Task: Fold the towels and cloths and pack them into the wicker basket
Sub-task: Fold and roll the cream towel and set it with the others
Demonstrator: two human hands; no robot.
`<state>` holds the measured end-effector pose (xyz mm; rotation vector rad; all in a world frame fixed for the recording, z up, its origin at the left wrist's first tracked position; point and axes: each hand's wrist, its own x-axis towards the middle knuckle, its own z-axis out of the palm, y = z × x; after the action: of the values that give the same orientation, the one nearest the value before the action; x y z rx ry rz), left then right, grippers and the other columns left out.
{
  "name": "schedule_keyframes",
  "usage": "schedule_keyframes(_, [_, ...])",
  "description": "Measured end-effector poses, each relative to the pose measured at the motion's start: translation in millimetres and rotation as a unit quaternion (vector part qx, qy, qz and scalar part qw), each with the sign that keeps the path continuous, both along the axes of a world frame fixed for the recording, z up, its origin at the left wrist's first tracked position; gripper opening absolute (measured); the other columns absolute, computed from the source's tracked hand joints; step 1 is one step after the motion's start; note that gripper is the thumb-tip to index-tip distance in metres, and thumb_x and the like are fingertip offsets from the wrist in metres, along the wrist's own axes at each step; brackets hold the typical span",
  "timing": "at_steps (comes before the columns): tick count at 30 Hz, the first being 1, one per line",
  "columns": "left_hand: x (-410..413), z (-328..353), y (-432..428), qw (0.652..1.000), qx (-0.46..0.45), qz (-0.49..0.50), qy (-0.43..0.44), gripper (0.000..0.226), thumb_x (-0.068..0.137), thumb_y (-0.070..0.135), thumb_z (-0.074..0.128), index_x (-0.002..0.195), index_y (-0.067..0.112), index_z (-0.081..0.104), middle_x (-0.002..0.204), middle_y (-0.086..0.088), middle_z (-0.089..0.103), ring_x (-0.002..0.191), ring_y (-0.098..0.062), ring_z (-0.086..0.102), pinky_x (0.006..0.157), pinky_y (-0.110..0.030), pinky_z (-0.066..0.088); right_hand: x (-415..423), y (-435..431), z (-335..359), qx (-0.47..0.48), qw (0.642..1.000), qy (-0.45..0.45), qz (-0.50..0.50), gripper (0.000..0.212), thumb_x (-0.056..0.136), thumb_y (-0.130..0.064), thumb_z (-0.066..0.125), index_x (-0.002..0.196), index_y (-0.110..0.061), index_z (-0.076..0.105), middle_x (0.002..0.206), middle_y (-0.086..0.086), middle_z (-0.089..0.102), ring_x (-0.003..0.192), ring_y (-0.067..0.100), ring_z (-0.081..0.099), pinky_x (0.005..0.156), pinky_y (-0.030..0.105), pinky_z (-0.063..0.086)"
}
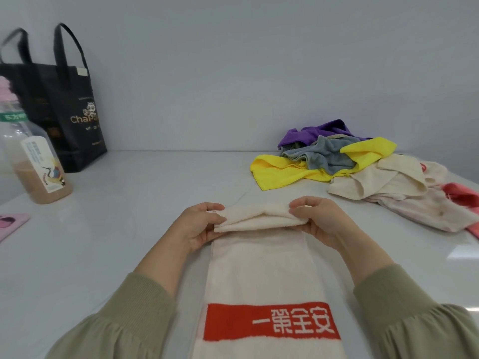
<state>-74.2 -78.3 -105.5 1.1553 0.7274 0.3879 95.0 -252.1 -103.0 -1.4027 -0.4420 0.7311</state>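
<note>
Folding is judged to be only just begun. At the left, a drink bottle [36, 164] and a black tote bag [64, 112] are seen on the white table [129, 229]. No wicker basket is seen anywhere, and no folded cloth is seen set aside. In the middle, one long cream towel [259, 268] with a red band is laid flat, and its far end is turned back over itself. At the right, a loose pile is left to be done. In it are a yellow cloth [282, 174], a purple cloth [318, 130], a grey cloth [324, 154], another cream towel [388, 180] and a pink cloth [461, 195] at the edge. So nearly all the work is judged to be left, and the packing is not started.

The turned-back end of the long towel is held at both sides. Its left side is pinched by the left hand [201, 224], with the thumb on top. Its right side is gripped by the right hand [318, 221], with the fingers curled round it. The folded end is held between the two hands. The rest of the towel is lying flat on the table, nearer the person and between the two sleeves.
</note>
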Motion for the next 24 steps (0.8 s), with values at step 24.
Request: schedule_keyframes(24, [-6, -10, 18, 0.850, 0.470, -0.120, 0.206, 0.017, 0.081, 0.012, 0.072, 0.086, 0.022, 0.059, 0.086, 0.005, 0.059, 0.074, -0.008, 0.053, 0.063, -0.020, 0.040, 7, -7, -2, -0.333, 0.865, -0.366, 0.088, 0.025, 0.076, -0.017, 0.077, 0.095, -0.015, 0.061, 0.093, 0.002, 0.061, 0.076, 0.016, 0.055, 0.069, 0.026, 0.044])
